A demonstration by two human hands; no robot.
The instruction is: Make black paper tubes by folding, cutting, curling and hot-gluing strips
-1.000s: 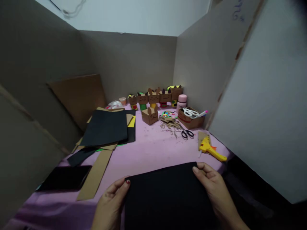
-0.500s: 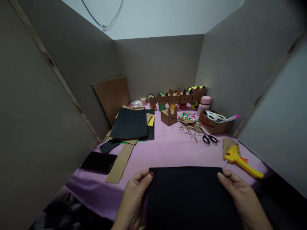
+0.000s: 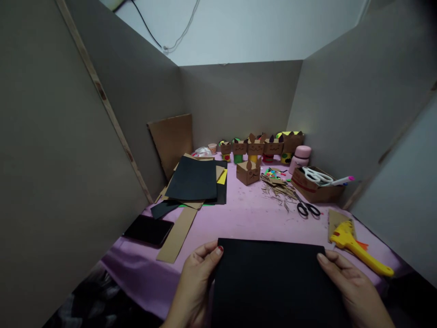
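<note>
A black sheet (image 3: 273, 282) is held up at the near edge of the table, its lower part cut off by the frame. My left hand (image 3: 201, 273) pinches its upper left corner, thumb in front. At the upper right corner my right hand (image 3: 348, 278) grips it the same way. Beyond the sheet, to the left, lies a stack topped by another black sheet (image 3: 194, 178), with brown cardboard and a yellow piece under it. A cardboard strip (image 3: 177, 234) sticks out toward me beside a dark phone (image 3: 148, 230).
On the pink-covered table (image 3: 239, 218) stand a cardboard box with ears (image 3: 248, 173), several decorated figures behind it, and a pink bottle (image 3: 300, 158). Rightward are scraps (image 3: 277, 186), black-handled scissors (image 3: 308, 209), a box of tools (image 3: 316, 189) and a yellow glue gun (image 3: 362, 250).
The view has shifted, so the table items appear farther right and slightly lower. The black sheet now tilts slightly, its right corner lower; both hands still hold it.
</note>
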